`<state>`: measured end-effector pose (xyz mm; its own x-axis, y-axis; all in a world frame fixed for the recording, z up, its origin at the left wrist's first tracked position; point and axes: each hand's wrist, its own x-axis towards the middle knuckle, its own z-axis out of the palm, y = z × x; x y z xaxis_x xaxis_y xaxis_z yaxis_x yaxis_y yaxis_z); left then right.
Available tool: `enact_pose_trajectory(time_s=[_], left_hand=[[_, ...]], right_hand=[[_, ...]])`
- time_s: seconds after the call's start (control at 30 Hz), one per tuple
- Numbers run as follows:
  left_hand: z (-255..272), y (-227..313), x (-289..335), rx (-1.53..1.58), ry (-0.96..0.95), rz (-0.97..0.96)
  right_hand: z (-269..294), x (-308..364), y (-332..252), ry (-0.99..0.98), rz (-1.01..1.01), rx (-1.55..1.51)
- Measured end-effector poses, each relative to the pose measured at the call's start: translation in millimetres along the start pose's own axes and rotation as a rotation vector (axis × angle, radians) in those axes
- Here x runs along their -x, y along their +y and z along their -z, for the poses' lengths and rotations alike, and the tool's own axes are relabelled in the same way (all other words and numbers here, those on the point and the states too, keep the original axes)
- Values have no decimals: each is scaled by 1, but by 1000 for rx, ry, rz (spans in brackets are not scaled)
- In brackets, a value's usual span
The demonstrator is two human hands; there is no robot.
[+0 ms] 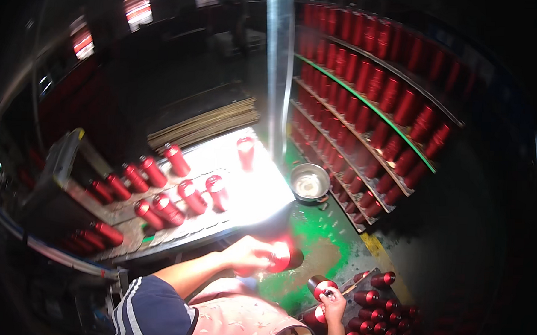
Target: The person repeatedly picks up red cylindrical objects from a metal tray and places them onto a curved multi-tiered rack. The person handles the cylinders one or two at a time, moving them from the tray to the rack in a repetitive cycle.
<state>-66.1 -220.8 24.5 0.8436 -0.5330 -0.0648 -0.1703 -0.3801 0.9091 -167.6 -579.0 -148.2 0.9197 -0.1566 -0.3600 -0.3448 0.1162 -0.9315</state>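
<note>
My left hand (254, 254), slightly smeared by motion, is closed round a shiny red metal bottle (284, 257) with a dark end, out past the near edge of the bright table (254, 212). Lower and to the right, my right hand (333, 303) grips the narrow neck end of another red metal bottle (319, 286), whose dark base points up and left. Beside that hand, a pile of red bottles (382, 316) lies on its side with the necks outward. Two rows of red bottles (190, 197) stand on the lit table at left.
A tall rack (358, 99) of red bottles rises at the right. A round metal basin (310, 182) sits by a shiny upright post (277, 66). Flat boards (204, 123) are stacked behind the table. The green floor (320, 229) looks wet.
</note>
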Motion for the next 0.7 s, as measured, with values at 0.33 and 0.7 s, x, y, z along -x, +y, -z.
enact_pose_trajectory(time_s=[0.33, 0.7], left_hand=[[264, 41, 163, 234, 784, 112], [483, -49, 140, -16, 899, 91]], right_hand=[[-174, -87, -175, -300, 175, 98], [-495, -146, -396, -549, 605, 78]])
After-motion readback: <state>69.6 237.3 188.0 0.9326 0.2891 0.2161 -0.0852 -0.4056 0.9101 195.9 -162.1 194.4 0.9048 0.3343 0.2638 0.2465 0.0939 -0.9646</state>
